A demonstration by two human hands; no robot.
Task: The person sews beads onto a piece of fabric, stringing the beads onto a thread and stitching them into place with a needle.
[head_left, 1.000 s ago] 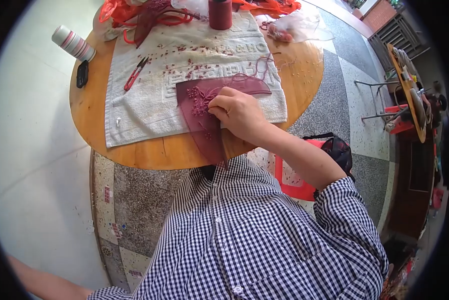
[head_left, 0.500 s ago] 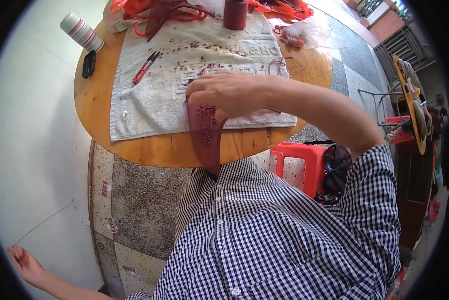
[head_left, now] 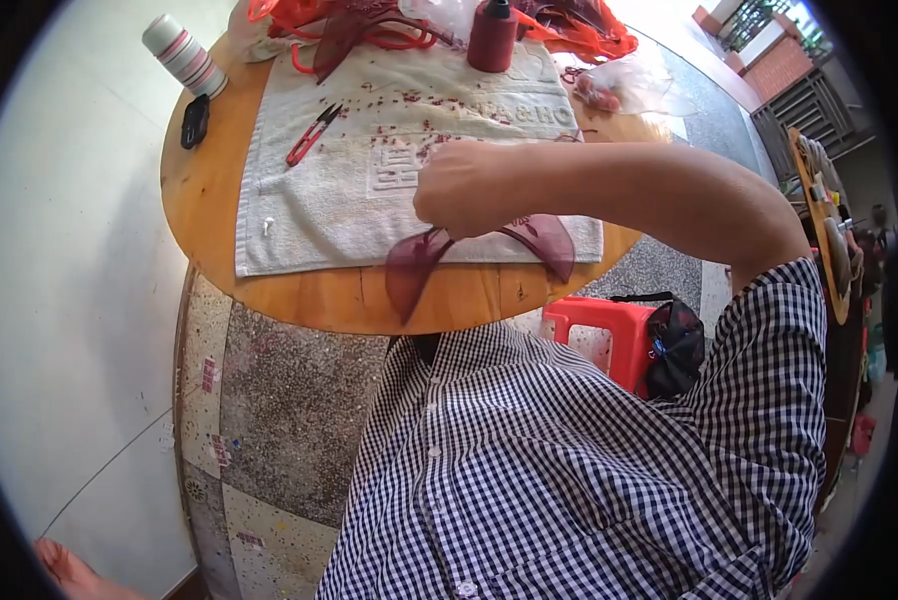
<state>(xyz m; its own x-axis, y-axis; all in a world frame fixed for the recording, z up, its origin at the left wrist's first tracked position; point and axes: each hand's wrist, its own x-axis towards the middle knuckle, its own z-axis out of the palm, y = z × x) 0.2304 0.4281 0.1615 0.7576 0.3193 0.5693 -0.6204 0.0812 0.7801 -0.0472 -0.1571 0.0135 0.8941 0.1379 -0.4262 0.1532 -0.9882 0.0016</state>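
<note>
My right hand [head_left: 469,190] is over the towel, closed on a sheer burgundy fabric piece [head_left: 414,270]. Two translucent lobes of the fabric hang below the fist, one past the towel's front edge and one to the right, with dark edging between them. At the lower left, my left hand [head_left: 67,570] is beside the wall, partly cut off by the view's edge. Its fingers look curled; what they hold, if anything, cannot be made out. Red thread snips [head_left: 315,135] lie on the white towel [head_left: 319,215], left of my right hand, among scattered small dark-red beads [head_left: 424,98].
On the round wooden table [head_left: 204,220] stand a striped thermos [head_left: 184,55] and a burgundy bottle [head_left: 492,38]. A black case [head_left: 196,122] lies at left. Red bags and sheer fabric [head_left: 579,30] are heaped behind. A red stool [head_left: 619,335] and black bag [head_left: 676,345] are below.
My right hand has turned into a fist and moved slightly right, lifting the fabric so its second lobe shows. My left hand has moved lower, toward the view's edge. The view has shifted slightly.
</note>
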